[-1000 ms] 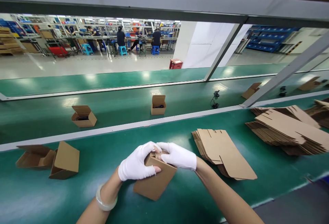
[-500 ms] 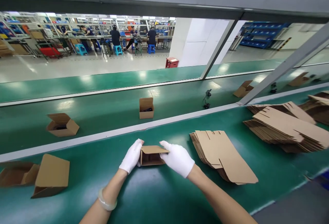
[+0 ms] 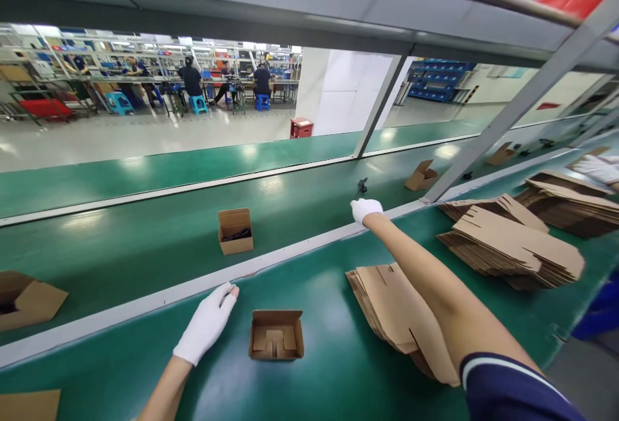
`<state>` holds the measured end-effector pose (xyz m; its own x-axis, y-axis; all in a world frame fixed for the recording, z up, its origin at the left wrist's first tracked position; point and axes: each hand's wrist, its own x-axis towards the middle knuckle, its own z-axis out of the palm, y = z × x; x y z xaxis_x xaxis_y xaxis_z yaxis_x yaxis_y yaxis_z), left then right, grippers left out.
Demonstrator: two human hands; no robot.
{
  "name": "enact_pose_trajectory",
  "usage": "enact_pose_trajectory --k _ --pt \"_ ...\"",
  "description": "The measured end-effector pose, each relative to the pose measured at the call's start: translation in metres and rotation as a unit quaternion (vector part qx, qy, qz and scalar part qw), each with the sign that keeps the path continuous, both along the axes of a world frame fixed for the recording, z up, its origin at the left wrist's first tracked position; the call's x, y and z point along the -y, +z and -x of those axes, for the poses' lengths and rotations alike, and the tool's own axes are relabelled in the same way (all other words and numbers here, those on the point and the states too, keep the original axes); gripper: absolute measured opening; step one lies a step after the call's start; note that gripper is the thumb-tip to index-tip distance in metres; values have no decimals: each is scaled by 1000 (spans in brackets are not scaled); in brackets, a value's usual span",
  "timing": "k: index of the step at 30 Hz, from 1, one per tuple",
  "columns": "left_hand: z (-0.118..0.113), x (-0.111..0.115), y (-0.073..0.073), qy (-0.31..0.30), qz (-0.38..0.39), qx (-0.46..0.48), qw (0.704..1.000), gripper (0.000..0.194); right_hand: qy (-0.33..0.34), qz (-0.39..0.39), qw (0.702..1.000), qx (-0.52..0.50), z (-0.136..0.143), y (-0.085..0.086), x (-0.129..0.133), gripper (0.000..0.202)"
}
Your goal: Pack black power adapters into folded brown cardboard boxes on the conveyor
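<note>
Head view. Carrier: 1 green bench (image 3: 329,356), a white strip (image 3: 300,253) along its far edge; past the strip, 1 green belt (image 3: 309,208).

Left hand (image 3: 207,325) — white-gloved, over the bench near its far edge. Nothing seen in it; fingers loosely together, slightly curled, tips pointing toward the strip.

Right hand (image 3: 366,211) — white-gloved, arm stretched across the bench's far edge. Located at the belt's near edge, just beside 1 black item (image 3: 362,184). Fingers mostly hidden behind the glove; cannot tell whether they touch or pinch the item.

Box (image 3: 275,319): 1, folded up, mouth open, inner flaps showing. Sits on the bench, right of the left hand, apart from both hands.

Flat cartons (image 3: 380,298): 1 stack right of the box, partly behind the right forearm; 1 larger stack (image 3: 517,244) toward the bench's right end.

Filled box (image 3: 236,245): 1, lid raised, dark contents, on the belt near the strip.

Co-worker's hand (image 3: 597,168): 1, gloved, beyond the larger stack.

Step in hand, by judgement: reaching for the black item, box folded and ready. Next move calls for a firm pinch and a lift clear of the strip.
</note>
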<state>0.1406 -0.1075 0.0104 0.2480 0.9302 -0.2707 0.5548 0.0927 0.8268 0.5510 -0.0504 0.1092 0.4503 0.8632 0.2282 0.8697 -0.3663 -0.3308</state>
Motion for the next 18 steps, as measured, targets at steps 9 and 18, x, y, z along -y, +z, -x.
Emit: enact_pose_trajectory --k 9,18 --pt "8 -5 10 14 -23 11 1000 48 60 172 982 39 10 -19 -16 31" --pt "-28 14 62 31 -173 191 966 63 399 99 904 -115 184 45 32 17"
